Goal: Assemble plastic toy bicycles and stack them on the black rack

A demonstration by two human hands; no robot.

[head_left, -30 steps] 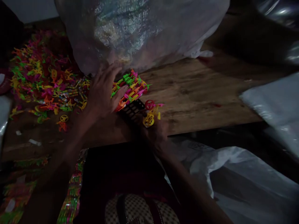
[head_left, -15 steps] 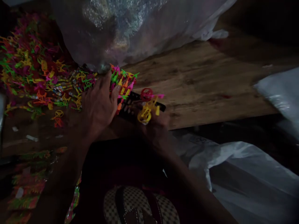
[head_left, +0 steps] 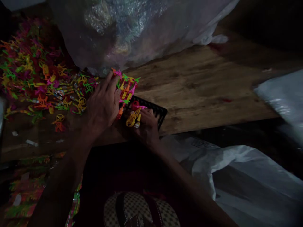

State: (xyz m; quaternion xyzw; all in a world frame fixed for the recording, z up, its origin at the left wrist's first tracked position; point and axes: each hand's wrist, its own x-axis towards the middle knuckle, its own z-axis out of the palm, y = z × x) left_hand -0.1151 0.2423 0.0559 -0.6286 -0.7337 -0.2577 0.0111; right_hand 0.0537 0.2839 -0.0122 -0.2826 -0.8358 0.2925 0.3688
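Note:
A black slotted tray [head_left: 162, 114] lies on the wooden bench, its left part filled with small bright plastic toys [head_left: 127, 90] standing in rows. My left hand [head_left: 103, 105] rests over the left side of these toys, fingers stretched out and thumb against them; its fingertips are partly hidden. Over the tray's near side, my right hand [head_left: 148, 126] is closed on a small bunch of plastic toys [head_left: 133, 117], yellow, red and pink, some with wheel-like rings. Its fingers hide part of the slots.
A loose heap of similar toys [head_left: 30, 69] spreads at the left. Behind the tray bulges a large clear plastic bag [head_left: 151, 37]. White plastic sacks [head_left: 236, 167] hang at the lower right. Packed rows of toys [head_left: 28, 186] lie at the lower left.
My right hand has moved left with its bunch of toys, closer to the filled rows, uncovering the tray's right end. My left hand has stayed nearly in place.

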